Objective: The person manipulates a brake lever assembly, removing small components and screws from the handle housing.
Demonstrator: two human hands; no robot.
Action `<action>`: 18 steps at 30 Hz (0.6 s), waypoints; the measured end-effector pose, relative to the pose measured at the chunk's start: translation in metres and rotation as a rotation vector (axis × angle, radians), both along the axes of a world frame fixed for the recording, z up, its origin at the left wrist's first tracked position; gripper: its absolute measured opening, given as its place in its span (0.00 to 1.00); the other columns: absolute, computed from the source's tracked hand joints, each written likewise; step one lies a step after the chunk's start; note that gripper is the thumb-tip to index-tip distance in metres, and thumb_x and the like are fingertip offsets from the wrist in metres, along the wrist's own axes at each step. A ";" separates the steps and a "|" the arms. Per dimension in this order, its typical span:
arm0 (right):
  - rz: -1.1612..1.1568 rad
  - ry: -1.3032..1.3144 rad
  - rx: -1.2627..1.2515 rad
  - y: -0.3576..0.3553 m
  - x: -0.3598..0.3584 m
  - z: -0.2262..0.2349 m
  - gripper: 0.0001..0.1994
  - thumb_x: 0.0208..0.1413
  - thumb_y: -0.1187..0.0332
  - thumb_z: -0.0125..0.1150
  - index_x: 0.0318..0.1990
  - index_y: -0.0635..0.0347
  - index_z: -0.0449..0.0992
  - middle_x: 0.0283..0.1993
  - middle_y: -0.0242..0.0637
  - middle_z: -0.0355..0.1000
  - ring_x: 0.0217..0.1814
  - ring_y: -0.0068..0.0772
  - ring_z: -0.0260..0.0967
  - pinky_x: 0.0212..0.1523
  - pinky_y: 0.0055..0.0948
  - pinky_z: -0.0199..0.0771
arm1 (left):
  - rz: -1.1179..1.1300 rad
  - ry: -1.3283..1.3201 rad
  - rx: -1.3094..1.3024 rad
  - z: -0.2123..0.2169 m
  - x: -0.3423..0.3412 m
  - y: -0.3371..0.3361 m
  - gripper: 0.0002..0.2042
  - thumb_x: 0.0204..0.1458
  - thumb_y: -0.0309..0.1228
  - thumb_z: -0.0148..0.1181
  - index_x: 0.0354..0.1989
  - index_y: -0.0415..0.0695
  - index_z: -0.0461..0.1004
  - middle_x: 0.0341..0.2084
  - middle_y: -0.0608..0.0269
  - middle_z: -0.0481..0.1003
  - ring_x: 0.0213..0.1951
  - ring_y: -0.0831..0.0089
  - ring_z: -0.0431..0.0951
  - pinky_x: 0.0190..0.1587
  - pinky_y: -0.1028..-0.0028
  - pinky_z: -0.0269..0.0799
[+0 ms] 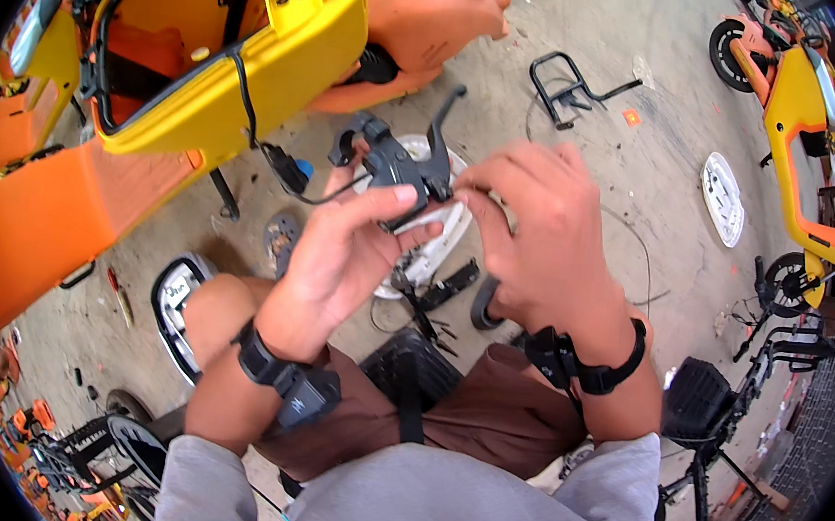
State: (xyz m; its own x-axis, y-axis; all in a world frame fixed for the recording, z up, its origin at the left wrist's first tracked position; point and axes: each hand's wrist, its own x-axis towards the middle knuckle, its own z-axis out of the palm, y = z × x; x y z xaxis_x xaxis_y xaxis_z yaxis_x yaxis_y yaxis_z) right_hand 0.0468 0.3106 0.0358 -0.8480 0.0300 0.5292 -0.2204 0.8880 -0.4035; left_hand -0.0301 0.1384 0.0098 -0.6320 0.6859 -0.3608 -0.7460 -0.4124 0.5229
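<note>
A black brake lever (401,167) with its clamp and housing is held up in front of me. My left hand (334,242) grips its housing from below, thumb across the near side. At the lever's right end my right hand (542,222) pinches with thumb and forefinger; what lies between those fingertips is too small and blurred to name. A thin black cable (328,198) runs from the lever's left side towards the yellow scooter body (244,83). Behind the lever, a white oval shell part (445,238) lies on the floor, partly hidden by my hands.
Orange scooter panels (49,225) fill the left side. A black metal bracket (564,92) and another white oval shell (722,199) lie on the floor. A screwdriver (119,297) lies at left. A yellow-orange scooter (800,147) stands at right, with a black frame (722,441) nearer.
</note>
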 end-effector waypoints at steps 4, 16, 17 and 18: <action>-0.005 -0.038 -0.012 0.004 -0.001 -0.009 0.03 0.43 0.74 0.63 0.27 0.56 0.76 0.26 0.31 0.69 0.29 0.36 0.68 0.32 0.33 0.59 | 0.004 -0.018 0.014 -0.003 0.004 0.003 0.22 0.50 0.17 0.54 0.55 0.43 0.63 0.47 0.51 0.74 0.51 0.57 0.75 0.51 0.63 0.75; -0.088 -0.111 -0.068 -0.004 0.001 -0.019 0.05 0.43 0.74 0.66 0.30 0.56 0.79 0.25 0.31 0.71 0.24 0.36 0.70 0.25 0.31 0.65 | 0.090 0.058 -0.040 -0.003 0.006 0.009 0.22 0.49 0.11 0.54 0.53 0.35 0.58 0.49 0.47 0.72 0.50 0.58 0.75 0.58 0.61 0.73; -0.082 -0.101 -0.047 -0.005 0.000 -0.019 0.05 0.43 0.74 0.66 0.30 0.56 0.79 0.25 0.31 0.71 0.24 0.36 0.70 0.25 0.31 0.65 | 0.100 0.068 -0.039 -0.003 0.006 0.009 0.22 0.49 0.11 0.54 0.53 0.35 0.58 0.49 0.47 0.72 0.50 0.59 0.75 0.57 0.61 0.73; -0.082 -0.102 -0.025 -0.006 0.000 -0.019 0.05 0.43 0.73 0.67 0.30 0.56 0.79 0.25 0.31 0.71 0.24 0.36 0.70 0.25 0.32 0.66 | 0.108 0.078 -0.059 -0.004 0.006 0.008 0.22 0.49 0.11 0.54 0.53 0.35 0.58 0.49 0.47 0.72 0.50 0.59 0.76 0.57 0.61 0.73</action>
State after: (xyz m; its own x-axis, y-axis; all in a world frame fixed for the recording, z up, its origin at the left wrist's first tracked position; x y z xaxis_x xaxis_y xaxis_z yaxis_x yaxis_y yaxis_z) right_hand 0.0467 0.3045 0.0169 -0.8917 0.1136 0.4382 -0.1040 0.8907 -0.4425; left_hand -0.0240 0.1466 0.0061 -0.7290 0.5913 -0.3449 -0.6547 -0.4552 0.6034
